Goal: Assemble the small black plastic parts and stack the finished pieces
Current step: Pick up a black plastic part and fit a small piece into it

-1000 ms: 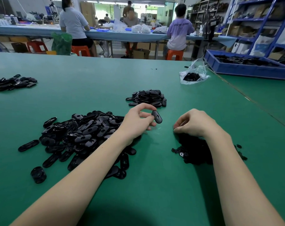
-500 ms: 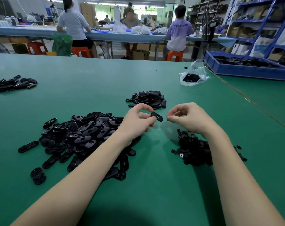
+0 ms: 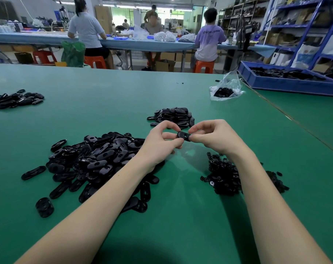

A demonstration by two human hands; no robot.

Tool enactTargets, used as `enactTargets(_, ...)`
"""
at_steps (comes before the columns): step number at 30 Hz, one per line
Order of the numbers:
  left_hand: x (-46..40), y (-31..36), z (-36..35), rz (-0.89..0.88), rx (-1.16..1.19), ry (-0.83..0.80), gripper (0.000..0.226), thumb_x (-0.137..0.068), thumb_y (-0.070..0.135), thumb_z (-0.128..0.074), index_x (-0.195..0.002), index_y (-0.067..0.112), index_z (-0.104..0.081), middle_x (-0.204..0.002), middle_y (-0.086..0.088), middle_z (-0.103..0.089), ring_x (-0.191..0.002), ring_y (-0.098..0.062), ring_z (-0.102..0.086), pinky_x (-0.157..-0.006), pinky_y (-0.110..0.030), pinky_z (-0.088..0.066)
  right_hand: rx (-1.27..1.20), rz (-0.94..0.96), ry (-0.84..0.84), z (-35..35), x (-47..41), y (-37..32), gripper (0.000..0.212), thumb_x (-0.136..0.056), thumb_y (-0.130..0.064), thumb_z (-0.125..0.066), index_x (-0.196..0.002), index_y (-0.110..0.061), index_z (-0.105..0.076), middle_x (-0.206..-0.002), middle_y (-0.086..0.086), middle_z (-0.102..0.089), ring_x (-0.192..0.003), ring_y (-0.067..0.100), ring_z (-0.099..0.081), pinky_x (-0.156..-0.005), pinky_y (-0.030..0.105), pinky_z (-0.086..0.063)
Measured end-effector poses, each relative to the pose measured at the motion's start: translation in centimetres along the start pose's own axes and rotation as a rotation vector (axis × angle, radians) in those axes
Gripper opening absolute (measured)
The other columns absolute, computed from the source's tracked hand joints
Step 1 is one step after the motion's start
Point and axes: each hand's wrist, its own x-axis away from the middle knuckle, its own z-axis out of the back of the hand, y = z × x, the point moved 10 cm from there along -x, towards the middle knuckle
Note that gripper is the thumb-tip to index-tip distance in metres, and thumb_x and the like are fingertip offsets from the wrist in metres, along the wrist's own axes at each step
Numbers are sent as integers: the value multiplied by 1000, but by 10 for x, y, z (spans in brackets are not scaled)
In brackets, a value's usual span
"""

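Note:
Between my two hands, above the green table (image 3: 180, 216), is a small black oval plastic part (image 3: 184, 136). My left hand (image 3: 162, 141) pinches its left end and my right hand (image 3: 213, 137) pinches its right end. A large heap of loose black oval parts (image 3: 97, 161) lies under and left of my left forearm. Under my right wrist lies a pile of small black round pieces (image 3: 226, 176). Just beyond my hands sits a neat stack of finished black pieces (image 3: 174, 116).
Another pile of black parts (image 3: 15, 101) lies at the far left. A clear plastic bag with black bits (image 3: 225, 88) sits far right, beside a blue tray of parts (image 3: 287, 82). Several people sit at a long bench behind the table.
My right hand rose from the pile of small pieces and came left to meet the oval part held in my left hand; both hands now grip it.

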Motion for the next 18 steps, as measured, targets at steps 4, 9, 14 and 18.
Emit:
enactTargets(4, 0, 1, 0, -11, -12, -7, 23, -86, 11, -71, -101, 26, -61, -86, 0, -77, -78, -15, -70, -70, -28, -53, 20, -17, 39, 3, -1, 1, 5, -81, -20, -81, -79, -25, -81, -66, -13, -71, -50, -6, -53, -48, 9, -36)
enactTargets(9, 1, 6, -2, -45, -44, -6, 24, -86, 11, -71, -98, 28, -60, -84, 2, -77, -73, -12, -68, -69, -29, -52, 22, -48, 66, 3, -3, 4, 5, -79, -23, -82, -76, -26, -81, -56, -15, -63, -43, -2, -45, -46, 12, -34)
enactTargets(14, 2, 9, -1, -68, -81, -5, 26, -85, 12, -73, -94, 32, -59, -87, 5, -77, -74, -15, -70, -73, -39, -54, 22, -82, 76, 3, -3, 9, 6, -76, -27, -85, -75, -25, -79, -51, -14, -53, -40, 2, -39, -51, 23, -31)
enactTargets(18, 2, 10, -2, -75, -107, 0, 26, -84, 14, -74, -92, 34, -58, -88, 7, -77, -82, -22, -73, -79, -47, -57, 15, -118, 70, 2, -3, 13, 9, -75, -28, -86, -77, -23, -79, -50, -13, -46, -39, 3, -36, -45, 19, -27)
